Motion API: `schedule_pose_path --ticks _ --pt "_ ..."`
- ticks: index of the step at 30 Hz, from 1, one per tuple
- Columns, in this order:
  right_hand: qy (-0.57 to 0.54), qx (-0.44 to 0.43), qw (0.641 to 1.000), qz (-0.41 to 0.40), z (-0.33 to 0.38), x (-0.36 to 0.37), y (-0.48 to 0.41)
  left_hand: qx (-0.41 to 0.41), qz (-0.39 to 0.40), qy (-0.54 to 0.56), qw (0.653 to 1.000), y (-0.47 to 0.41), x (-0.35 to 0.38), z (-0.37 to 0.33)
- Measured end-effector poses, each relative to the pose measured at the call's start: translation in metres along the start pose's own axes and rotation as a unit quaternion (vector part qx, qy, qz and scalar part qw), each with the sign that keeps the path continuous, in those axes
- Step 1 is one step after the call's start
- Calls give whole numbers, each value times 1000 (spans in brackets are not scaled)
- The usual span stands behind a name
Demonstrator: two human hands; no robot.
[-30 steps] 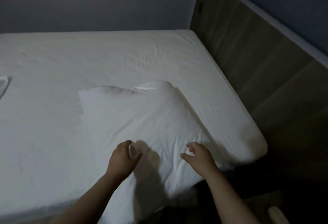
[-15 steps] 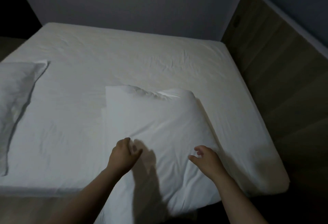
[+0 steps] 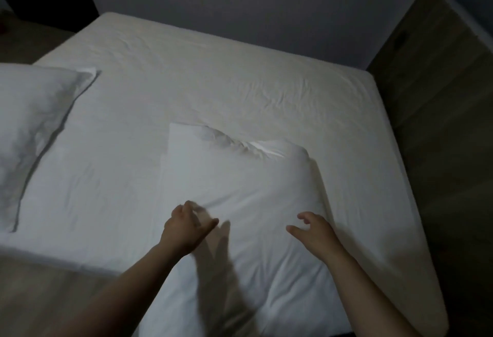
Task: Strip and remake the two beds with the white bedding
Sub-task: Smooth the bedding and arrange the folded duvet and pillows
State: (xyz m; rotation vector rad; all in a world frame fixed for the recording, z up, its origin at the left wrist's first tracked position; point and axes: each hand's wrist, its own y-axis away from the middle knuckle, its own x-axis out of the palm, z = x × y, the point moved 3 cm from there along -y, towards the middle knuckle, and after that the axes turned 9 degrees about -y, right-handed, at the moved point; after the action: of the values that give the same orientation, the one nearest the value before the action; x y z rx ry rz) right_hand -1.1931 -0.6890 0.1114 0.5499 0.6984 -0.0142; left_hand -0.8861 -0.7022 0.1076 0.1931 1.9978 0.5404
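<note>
L hand [image 3: 186,226] is over the near part of the pillow [image 3: 240,184], fingers curled & blurred, thumb out twd the middle; can't tell if it pinches cloth or holds nothing. R hand [image 3: 316,231] is spread wide, fingers loose, holding nothing, at the pillow's R side; touching or just above, can't say. Pillow lies cased on the sheet [image 3: 240,83], near end at the bed's near edge, far end puckered w/ the case opening showing. 2nd pillow [image 3: 34,123] lies well apart at the L, also cased. Sheet covers the mattress, w/ creases across the far half. My read: this bed's sheet + both cases prob done. Left: squaring the pillows, then a top cover, none in view. Other bed not in view, state unknown. Room dim, grey wall [image 3: 266,3] behind, wood panel [image 3: 440,70] at R.
</note>
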Motion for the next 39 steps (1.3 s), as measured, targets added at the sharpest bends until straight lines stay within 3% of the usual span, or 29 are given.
schedule_pose_path --ticks 6,11,14,24,32,39 --pt "9 20 998 56 -26 -18 -52 -119 -2 -9 993 -17 27 8" --pt "-16 60 995 81 -52 -26 -102 -261 23 46 964 -40 42 22" --pt "-20 66 994 85 -67 -18 -121 -304 41 76 949 -55 51 41" --pt "-16 134 990 39 -115 32 -177 -320 44 187 928 -119 95 102" --pt "-1 187 982 -4 -152 53 -211 -318 59 194 926 -159 120 148" --pt "-35 153 987 -26 -148 53 -215 -306 20 150 940 -155 118 135"
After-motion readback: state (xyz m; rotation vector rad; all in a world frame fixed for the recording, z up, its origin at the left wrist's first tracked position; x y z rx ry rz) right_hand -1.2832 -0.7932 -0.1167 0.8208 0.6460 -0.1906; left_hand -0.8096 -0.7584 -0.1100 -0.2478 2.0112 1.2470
